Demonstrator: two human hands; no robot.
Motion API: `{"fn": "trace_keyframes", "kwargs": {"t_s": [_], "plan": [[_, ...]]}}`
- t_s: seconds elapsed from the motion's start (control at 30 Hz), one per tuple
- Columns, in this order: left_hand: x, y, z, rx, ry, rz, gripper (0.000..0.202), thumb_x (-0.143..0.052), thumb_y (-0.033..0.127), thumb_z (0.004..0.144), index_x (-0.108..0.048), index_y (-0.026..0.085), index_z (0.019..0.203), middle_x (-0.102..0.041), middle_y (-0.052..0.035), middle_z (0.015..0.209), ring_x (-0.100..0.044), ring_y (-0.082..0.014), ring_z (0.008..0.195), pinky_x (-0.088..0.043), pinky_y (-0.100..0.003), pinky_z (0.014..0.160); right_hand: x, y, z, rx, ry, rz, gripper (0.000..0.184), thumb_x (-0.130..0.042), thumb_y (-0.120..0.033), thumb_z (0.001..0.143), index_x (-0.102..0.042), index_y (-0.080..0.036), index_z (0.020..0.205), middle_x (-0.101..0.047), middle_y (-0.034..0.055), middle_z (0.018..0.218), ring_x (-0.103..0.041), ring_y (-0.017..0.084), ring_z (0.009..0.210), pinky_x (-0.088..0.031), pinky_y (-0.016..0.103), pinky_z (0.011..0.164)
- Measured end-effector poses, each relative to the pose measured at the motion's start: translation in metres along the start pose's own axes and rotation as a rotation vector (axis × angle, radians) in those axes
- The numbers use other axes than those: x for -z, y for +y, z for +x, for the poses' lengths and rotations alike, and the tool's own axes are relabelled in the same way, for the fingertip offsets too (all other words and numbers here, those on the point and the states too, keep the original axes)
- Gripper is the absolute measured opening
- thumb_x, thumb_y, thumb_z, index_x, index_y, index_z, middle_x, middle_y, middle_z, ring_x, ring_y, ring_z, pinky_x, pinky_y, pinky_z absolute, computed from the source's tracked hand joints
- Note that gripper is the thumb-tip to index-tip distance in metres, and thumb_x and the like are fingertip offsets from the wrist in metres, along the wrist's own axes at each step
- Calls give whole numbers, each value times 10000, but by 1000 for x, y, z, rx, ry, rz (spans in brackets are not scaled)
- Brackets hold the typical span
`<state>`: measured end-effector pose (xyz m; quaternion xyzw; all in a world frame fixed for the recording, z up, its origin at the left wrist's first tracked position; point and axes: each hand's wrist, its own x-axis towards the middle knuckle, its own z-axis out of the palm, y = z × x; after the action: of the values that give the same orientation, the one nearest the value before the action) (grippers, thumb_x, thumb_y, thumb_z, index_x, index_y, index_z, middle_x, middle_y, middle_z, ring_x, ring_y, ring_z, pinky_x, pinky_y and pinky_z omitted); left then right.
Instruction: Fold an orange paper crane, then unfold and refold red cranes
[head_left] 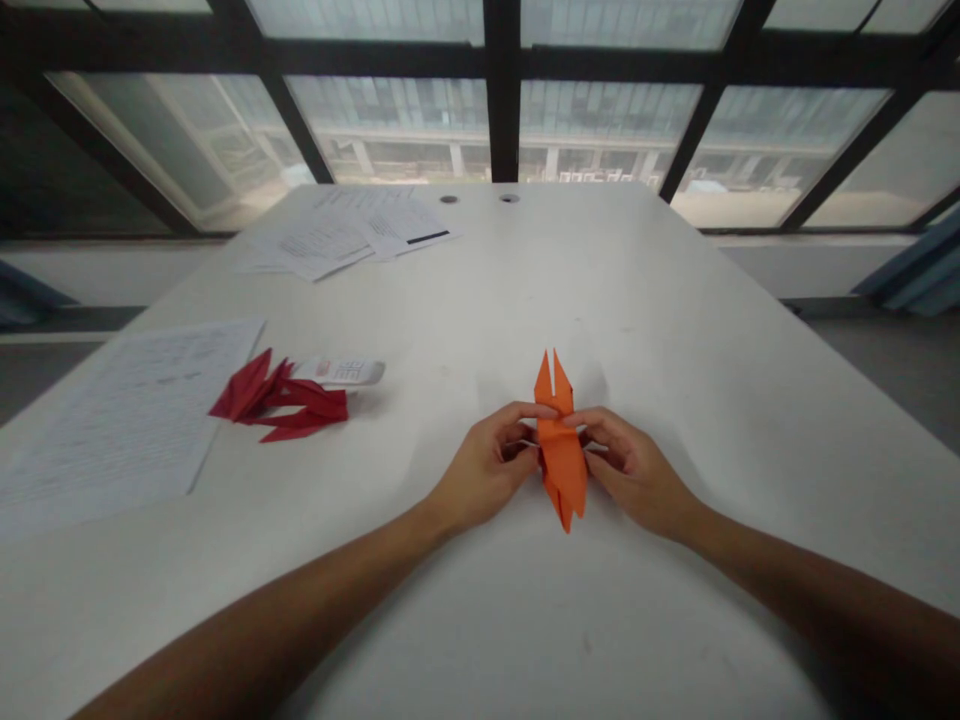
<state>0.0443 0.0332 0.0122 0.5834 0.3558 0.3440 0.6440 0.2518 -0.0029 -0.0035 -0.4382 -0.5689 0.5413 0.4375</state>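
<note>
Between my two hands is a piece of folded orange origami paper (562, 455), long and narrow, with two pointed tips at its far end and shorter points at its near end. My left hand (491, 460) pinches its left edge, the index finger lying across the upper part. On the opposite edge my right hand (634, 465) grips it with thumb and fingers, the index finger touching its face. Some fingertips are hidden behind the paper. It is held just over or on the white table; the exact gap cannot be made out.
Left of my hands lies a red origami figure (281, 400), partly over a printed sheet (127, 420). A white, rounded object with print (341, 371) sits right behind it. Several loose papers (337, 235) are spread at the far left of the white table (480, 620). Windows stand beyond.
</note>
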Motion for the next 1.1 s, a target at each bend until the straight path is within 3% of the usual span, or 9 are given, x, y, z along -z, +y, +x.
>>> {"fn": "trace_keyframes", "kwargs": {"t_s": [0.27, 0.43, 0.67, 0.87, 1.1], "plan": [[2, 0, -1, -30, -33, 1, 326, -694, 197, 875, -634, 172, 1194, -720, -68, 1011, -676, -162, 869, -523, -276, 774, 2, -3, -2, 52, -39, 16, 236, -636, -181, 924, -667, -268, 1141, -629, 65, 1226, -661, 222, 1078, -576, 371, 900], [2, -4, 0, -54, 23, 68, 226, -666, 333, 955, -674, 169, 1110, -730, -61, 1003, -673, -163, 885, -524, -284, 803, 5, -8, -5, 72, -115, 10, 247, -561, -241, 989, -637, -262, 1223, -667, 43, 1068, -656, 202, 982, -545, 363, 904], [-1, -4, -1, -95, 65, 159, 190, -654, 346, 966, -695, 160, 962, -732, -33, 909, -656, -145, 824, -512, -267, 780, -2, -1, -6, -1, 17, -89, 194, -651, -377, 985, -620, -260, 1137, -693, 25, 1013, -655, 183, 880, -542, 348, 845], [-5, -5, -2, -101, 75, 204, 211, -632, 376, 981, -656, 167, 993, -695, -29, 909, -635, -141, 820, -503, -270, 767, -3, -1, -6, -22, 45, -148, 151, -638, -379, 987, -594, -235, 983, -662, 5, 892, -601, 168, 782, -489, 314, 722], [-8, -6, -5, -107, 96, 248, 270, -627, 402, 986, -552, 218, 1168, -592, 36, 765, -551, -112, 666, -425, -225, 616, -5, -2, -6, -33, 89, -169, 264, -620, -443, 991, -541, -223, 868, -518, -49, 731, -454, 119, 629, -356, 267, 580]]}}
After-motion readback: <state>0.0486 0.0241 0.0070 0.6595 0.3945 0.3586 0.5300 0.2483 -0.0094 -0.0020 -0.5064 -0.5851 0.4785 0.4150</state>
